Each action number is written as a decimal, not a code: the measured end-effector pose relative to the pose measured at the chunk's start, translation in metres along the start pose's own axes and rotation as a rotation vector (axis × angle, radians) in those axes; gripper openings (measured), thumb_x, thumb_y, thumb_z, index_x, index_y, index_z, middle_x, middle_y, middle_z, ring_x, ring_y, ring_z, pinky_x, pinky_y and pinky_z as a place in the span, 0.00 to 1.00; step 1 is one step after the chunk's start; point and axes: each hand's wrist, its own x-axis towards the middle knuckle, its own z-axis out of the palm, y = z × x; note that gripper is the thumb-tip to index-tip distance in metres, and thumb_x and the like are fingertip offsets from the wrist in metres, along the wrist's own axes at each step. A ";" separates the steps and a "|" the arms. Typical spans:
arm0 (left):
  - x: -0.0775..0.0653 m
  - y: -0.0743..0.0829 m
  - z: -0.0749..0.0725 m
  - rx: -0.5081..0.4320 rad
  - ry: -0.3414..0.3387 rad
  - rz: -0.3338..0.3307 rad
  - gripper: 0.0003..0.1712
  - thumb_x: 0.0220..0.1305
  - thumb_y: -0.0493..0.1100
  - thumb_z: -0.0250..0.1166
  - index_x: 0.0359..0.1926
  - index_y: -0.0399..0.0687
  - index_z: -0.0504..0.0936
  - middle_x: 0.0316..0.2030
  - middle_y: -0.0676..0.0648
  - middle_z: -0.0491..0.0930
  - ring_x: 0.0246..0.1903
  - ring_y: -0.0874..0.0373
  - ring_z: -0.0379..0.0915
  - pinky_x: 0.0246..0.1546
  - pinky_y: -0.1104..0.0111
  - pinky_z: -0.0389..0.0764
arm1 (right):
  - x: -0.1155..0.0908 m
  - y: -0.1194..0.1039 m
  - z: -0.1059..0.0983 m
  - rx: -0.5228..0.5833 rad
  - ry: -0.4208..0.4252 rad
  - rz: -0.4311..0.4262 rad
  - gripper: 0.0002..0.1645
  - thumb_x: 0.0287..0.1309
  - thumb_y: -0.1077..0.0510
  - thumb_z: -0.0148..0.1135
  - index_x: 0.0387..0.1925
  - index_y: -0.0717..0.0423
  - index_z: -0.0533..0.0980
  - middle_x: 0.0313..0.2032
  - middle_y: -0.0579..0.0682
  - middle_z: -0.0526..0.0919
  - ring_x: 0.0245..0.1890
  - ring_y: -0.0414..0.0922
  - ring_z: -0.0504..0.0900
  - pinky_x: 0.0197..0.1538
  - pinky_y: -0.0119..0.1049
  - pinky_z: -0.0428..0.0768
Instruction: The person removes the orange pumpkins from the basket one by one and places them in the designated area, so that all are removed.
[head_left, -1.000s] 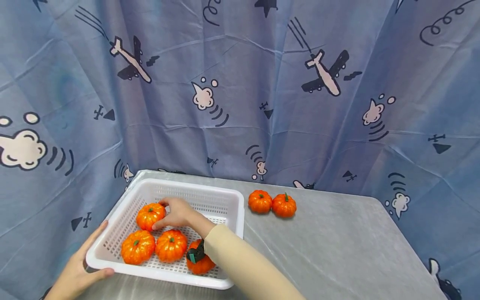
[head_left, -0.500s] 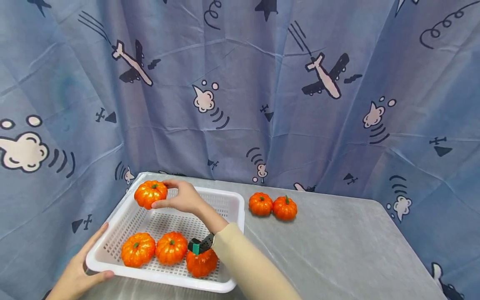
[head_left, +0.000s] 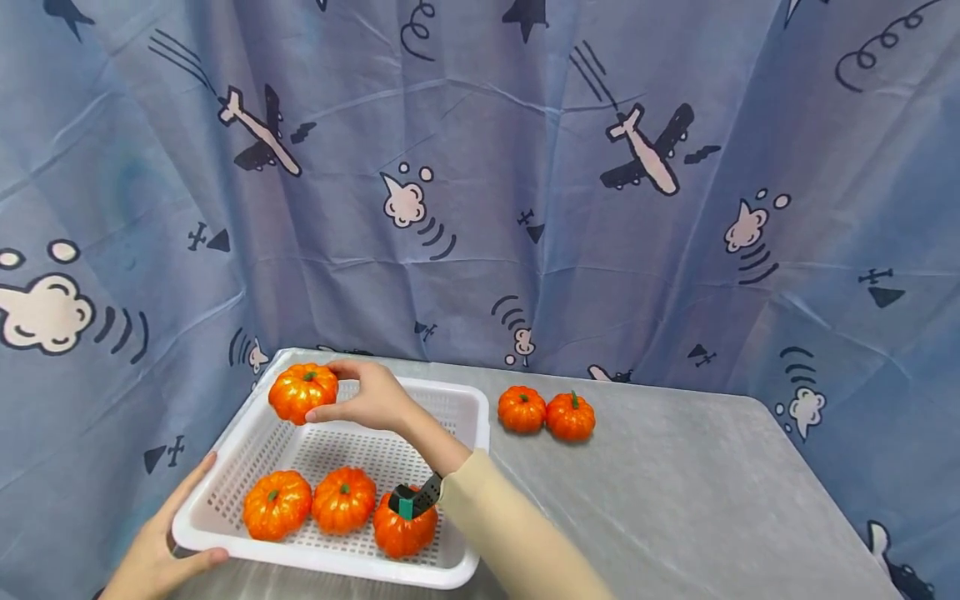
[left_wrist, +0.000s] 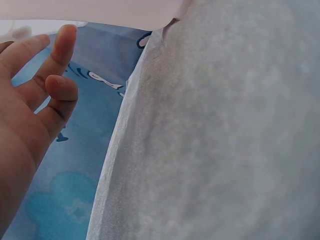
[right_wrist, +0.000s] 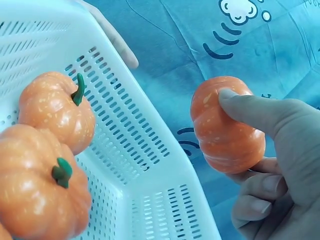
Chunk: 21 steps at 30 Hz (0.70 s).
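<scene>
My right hand (head_left: 371, 398) pinches a small orange pumpkin (head_left: 302, 393) between thumb and fingers. It is held up over the back left part of a white plastic basket (head_left: 330, 565). From the right wrist view, the held pumpkin (right_wrist: 227, 125) shows the thumb on its near side, just outside the basket wall. My left hand (head_left: 161, 533) holds the basket's front left corner, thumb at the front rim and fingers along the left side. Inside, along the front, sit three more pumpkins: a left one (head_left: 277, 505), a middle one (head_left: 343, 500) and a right one (head_left: 405, 533), partly hidden by the wristband.
Two further pumpkins, one left (head_left: 521, 409) and one right (head_left: 571, 417), stand side by side on the grey table (head_left: 675, 483), right of the basket. A blue curtain (head_left: 480, 208) printed with planes hangs behind the table and at its sides.
My right hand has lifted the pumpkin from the basket floor up to the height of the back rim, then stayed almost still. The left hand keeps its place at the corner.
</scene>
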 end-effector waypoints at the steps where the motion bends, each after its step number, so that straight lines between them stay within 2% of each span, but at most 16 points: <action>1: 0.000 0.000 0.001 0.003 0.002 -0.001 0.68 0.52 0.27 0.79 0.87 0.53 0.49 0.66 0.85 0.56 0.51 0.80 0.70 0.42 0.77 0.77 | -0.002 0.000 -0.002 -0.019 -0.011 -0.006 0.43 0.50 0.45 0.85 0.67 0.52 0.80 0.60 0.44 0.86 0.63 0.42 0.81 0.66 0.39 0.78; 7: 0.000 -0.001 0.001 0.020 0.007 -0.002 0.68 0.52 0.28 0.79 0.86 0.53 0.50 0.66 0.85 0.55 0.52 0.82 0.68 0.42 0.78 0.76 | -0.019 -0.002 -0.016 -0.112 -0.064 -0.039 0.43 0.51 0.42 0.84 0.66 0.52 0.81 0.59 0.44 0.87 0.63 0.42 0.82 0.65 0.36 0.78; 12: 0.000 -0.001 -0.001 0.041 0.006 -0.019 0.67 0.53 0.29 0.80 0.86 0.54 0.50 0.65 0.86 0.56 0.52 0.83 0.67 0.43 0.78 0.75 | -0.035 -0.005 -0.029 -0.119 -0.065 -0.041 0.43 0.52 0.41 0.83 0.67 0.50 0.80 0.60 0.43 0.86 0.64 0.42 0.81 0.64 0.36 0.78; 15: 0.000 -0.002 -0.001 0.036 0.009 -0.006 0.67 0.53 0.28 0.79 0.86 0.53 0.50 0.65 0.85 0.56 0.53 0.83 0.67 0.43 0.79 0.75 | -0.045 -0.007 -0.036 -0.102 -0.058 -0.052 0.43 0.52 0.41 0.83 0.68 0.50 0.79 0.61 0.44 0.85 0.63 0.42 0.81 0.58 0.34 0.81; 18: -0.001 -0.002 0.000 0.020 0.005 -0.003 0.67 0.53 0.27 0.78 0.87 0.53 0.49 0.65 0.85 0.57 0.52 0.81 0.68 0.42 0.77 0.77 | -0.057 -0.007 -0.043 -0.073 -0.051 -0.059 0.43 0.52 0.42 0.83 0.68 0.49 0.80 0.61 0.45 0.85 0.57 0.40 0.81 0.50 0.31 0.81; 21: 0.000 -0.003 0.001 0.011 -0.002 -0.007 0.67 0.54 0.28 0.78 0.87 0.53 0.48 0.64 0.85 0.57 0.52 0.80 0.70 0.41 0.75 0.78 | -0.070 -0.004 -0.049 -0.043 -0.038 -0.052 0.43 0.52 0.43 0.83 0.68 0.48 0.80 0.61 0.46 0.85 0.43 0.37 0.79 0.41 0.29 0.79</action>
